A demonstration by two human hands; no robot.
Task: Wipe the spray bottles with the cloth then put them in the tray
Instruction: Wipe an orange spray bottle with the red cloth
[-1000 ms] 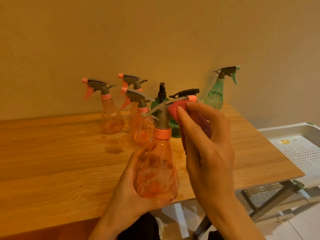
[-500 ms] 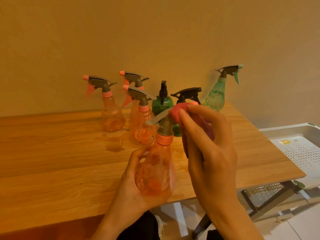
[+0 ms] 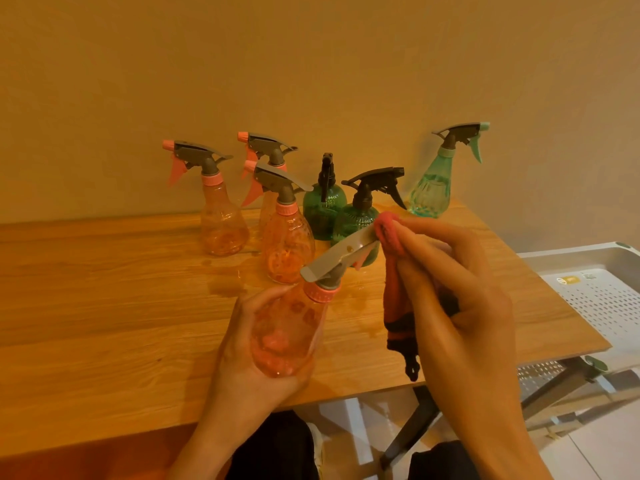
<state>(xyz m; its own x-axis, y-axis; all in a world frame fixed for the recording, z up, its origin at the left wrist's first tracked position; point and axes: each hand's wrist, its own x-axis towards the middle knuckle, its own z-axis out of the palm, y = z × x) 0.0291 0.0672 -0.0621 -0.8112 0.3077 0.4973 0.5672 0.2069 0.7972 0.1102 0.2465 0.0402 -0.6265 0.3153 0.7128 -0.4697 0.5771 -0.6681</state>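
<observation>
My left hand (image 3: 249,355) grips an orange spray bottle (image 3: 289,327) by its body, tilted so the grey head points right. My right hand (image 3: 457,306) pinches a pink cloth (image 3: 393,244) against the nozzle end of that head; the cloth's dark edge hangs down below my fingers. On the wooden table (image 3: 104,306) behind stand three more orange bottles (image 3: 221,216), (image 3: 268,161), (image 3: 287,237), two dark green bottles (image 3: 323,202), (image 3: 360,209) and a pale green bottle (image 3: 433,188). A white perforated tray (image 3: 602,299) sits to the right, below table height.
The wall runs right behind the bottles. A damp patch (image 3: 360,299) shows on the table near the held bottle. Table legs (image 3: 554,386) and a white floor lie under the right edge.
The held bottle has tipped further right and dropped lower. My right hand has slid the cloth along the spray head out to its nozzle end.
</observation>
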